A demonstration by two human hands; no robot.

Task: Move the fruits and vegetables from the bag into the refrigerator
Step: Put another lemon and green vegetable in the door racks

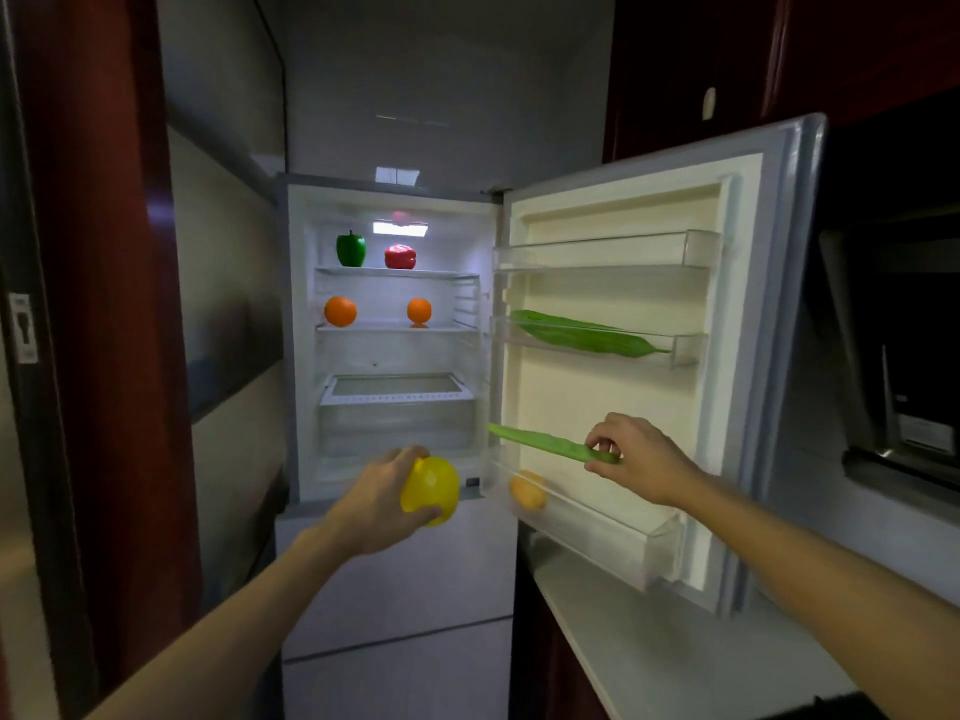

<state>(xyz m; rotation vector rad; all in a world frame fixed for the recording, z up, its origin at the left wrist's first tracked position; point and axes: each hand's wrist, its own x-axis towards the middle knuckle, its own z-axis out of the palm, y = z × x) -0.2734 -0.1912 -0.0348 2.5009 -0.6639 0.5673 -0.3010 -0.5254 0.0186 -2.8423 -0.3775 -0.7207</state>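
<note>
Clasps glossy yellow bell pepper (431, 485) inside curled left grip (379, 504), left of white refrigerator door (597, 392); pinches long green ridged gourd (540, 443), jutting leftward from right grip (639, 459), before that door

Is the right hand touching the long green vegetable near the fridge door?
Touching. The head view shows the right hand pinching the near end of the long green vegetable, with its fingers curled round it.

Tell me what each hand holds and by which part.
The left hand grips the round yellow bell pepper around its body. The right hand pinches the long slim green vegetable at its right end.
</note>
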